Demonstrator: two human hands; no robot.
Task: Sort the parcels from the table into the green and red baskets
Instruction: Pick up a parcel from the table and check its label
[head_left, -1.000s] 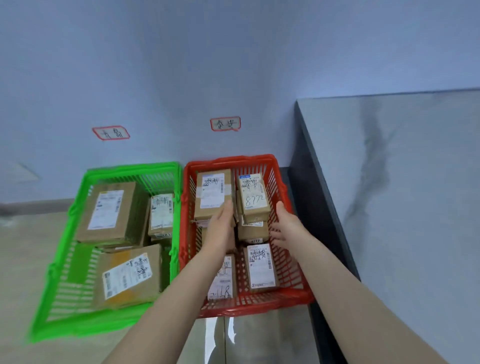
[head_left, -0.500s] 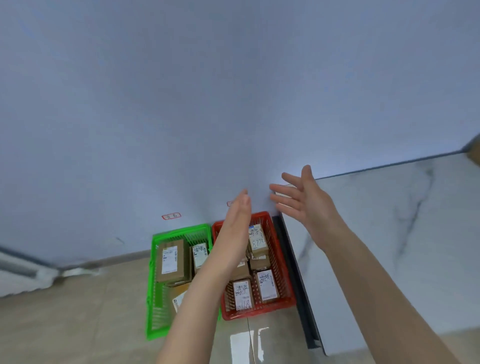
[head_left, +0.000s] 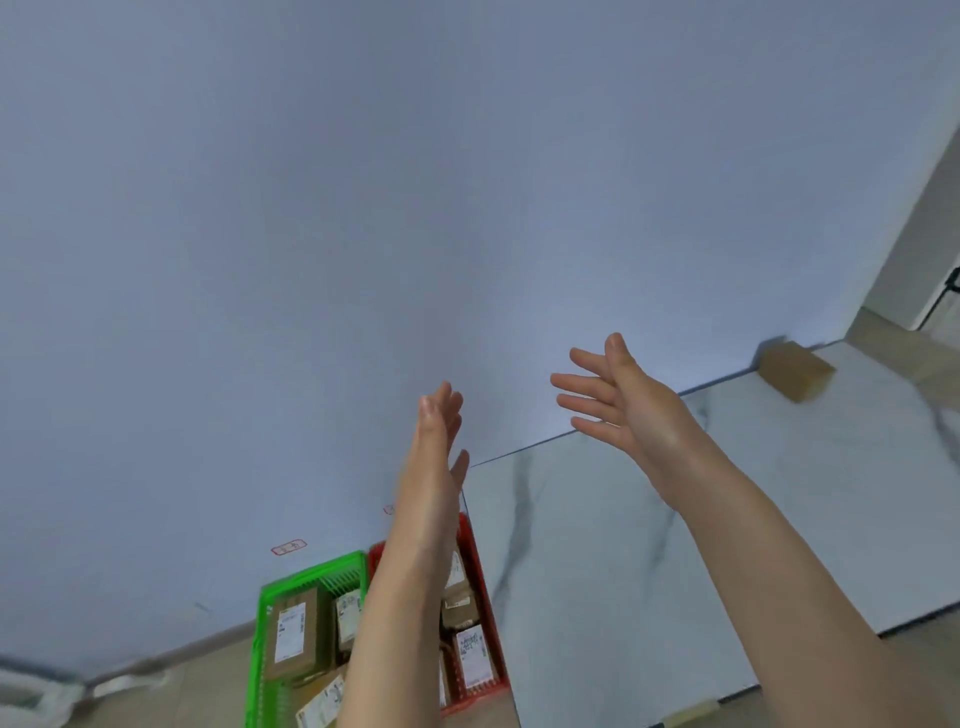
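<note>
Pale blue wall fills the background; at its foot the green basket (head_left: 311, 571) and red basket (head_left: 485, 597) hold labelled parcels (head_left: 293, 639); left hand (head_left: 434, 457) and right hand (head_left: 623, 410) hang apart, empty, fingers straight, near the marble table's (head_left: 623, 571) left edge; one brown parcel (head_left: 795, 371) lies at its far right corner, nearer the right hand; blur hides its long axis.
</note>
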